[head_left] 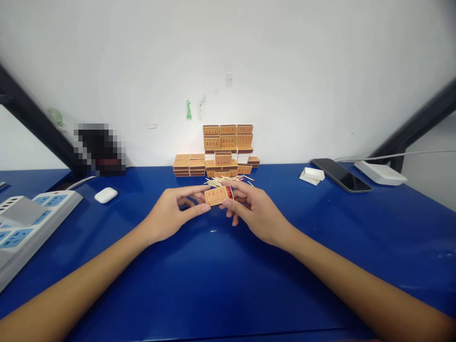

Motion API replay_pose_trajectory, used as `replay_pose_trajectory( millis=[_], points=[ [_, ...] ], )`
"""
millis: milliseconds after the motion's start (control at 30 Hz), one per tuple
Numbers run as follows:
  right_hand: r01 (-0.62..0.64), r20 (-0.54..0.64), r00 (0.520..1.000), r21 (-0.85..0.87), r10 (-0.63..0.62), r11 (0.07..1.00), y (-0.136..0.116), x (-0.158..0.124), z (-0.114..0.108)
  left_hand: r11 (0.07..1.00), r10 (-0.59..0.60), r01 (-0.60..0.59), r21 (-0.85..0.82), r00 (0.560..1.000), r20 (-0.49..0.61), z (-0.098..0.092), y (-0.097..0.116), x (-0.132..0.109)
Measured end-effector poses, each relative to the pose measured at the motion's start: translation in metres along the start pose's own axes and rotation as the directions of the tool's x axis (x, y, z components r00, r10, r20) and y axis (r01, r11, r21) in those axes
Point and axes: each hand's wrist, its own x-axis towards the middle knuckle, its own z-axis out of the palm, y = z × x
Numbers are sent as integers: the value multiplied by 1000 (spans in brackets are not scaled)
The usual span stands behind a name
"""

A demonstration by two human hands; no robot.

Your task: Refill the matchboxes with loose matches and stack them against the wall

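Between my two hands is a matchbox (217,196), tilted a little above the blue table. Its tray is partly slid out at the right end, where red match heads (229,192) show. My left hand (180,209) grips the left end between thumb and fingers. At the right end, my right hand (251,209) pinches the box, its thumb on the near lower corner. Just behind lies a loose pile of matches (228,179). Beyond it, against the wall, many matchboxes (228,141) are stacked, with a lower stack (189,165) at their left.
White empty matchbox trays (312,175) lie to the right, beside a phone (341,175) and a white box-shaped device (380,173) with a cable. At left are a white earphone case (106,195) and a power strip (39,223). The blue table (199,285) meets a white wall behind.
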Motion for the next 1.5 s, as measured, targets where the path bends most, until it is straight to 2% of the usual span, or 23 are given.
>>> replay_pose_trajectory(
  millis=[167, 400, 567, 767, 933, 1000, 1100, 1200, 1300, 1400, 1500],
  points=[
    [-4, 1, 1000, 9, 4, 1000, 3, -1, 2, 1000, 0, 0, 17, 999, -48, 2, 2, -2],
    [-21, 65, 997, -104, 28, 994, -1, -13, 18, 978, 153, -141, 156, 986, -65, 9, 4, -6],
    [-64, 83, 994, -99, 73, 993, 1, -16, 21, 975, 158, -144, 171, 985, -74, 11, 5, -7],
    [-91, 94, 991, -52, 95, 995, 1, -15, 20, 965, 170, -161, 205, 985, -29, 11, 6, -7],
    [-115, 124, 985, -45, 120, 992, -4, -16, 23, 948, 206, -173, 267, 974, -98, 14, 4, -8],
    [-94, 132, 986, -95, 106, 991, -4, -15, 22, 940, 201, -158, 302, 972, -119, 11, 2, -6],
    [-42, 63, 996, -313, 64, 949, 0, -11, 16, 927, 173, -116, 357, 976, -133, -5, -4, 1],
    [-13, -21, 1000, -510, 3, 860, 4, -5, 4, 906, 175, -61, 418, 955, -241, -38, -11, 15],
    [5, -69, 996, -588, -56, 809, 6, 0, -8, 881, 147, 18, 472, 939, -311, -74, -18, 38],
    [32, -76, 992, -628, -102, 777, 7, 4, -16, 794, 104, 54, 606, 970, -222, -92, -23, 68],
    [44, -72, 990, -659, -122, 751, 6, 6, -19, 769, 88, 47, 637, 980, -178, -91, -27, 93]
  ],
)
